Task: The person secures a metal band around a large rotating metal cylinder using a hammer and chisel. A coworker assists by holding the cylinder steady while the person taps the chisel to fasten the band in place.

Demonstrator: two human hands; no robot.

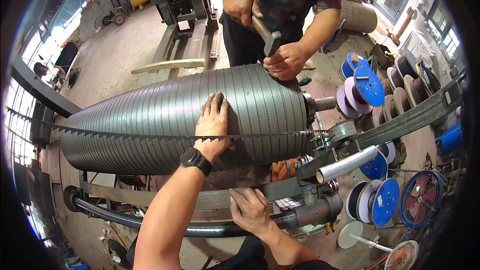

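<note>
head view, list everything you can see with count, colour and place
ribbed drum: one, grey metal, centre, lying sideways
toothed strip: one, dark, stretched across the drum's front
hammer: one, wooden handle, held by co-worker at the drum's top right
spools: several, blue and white, right
fan: one, red and blue, lower right
left hand: wristwatch, flat on the drum
right hand: resting on the frame bar below

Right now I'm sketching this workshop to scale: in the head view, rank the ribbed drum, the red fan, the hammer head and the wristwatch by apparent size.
1. Ribbed drum, by far.
2. Red fan.
3. Wristwatch and hammer head: look alike; the watch sits nearer the camera, so unranked.
</note>
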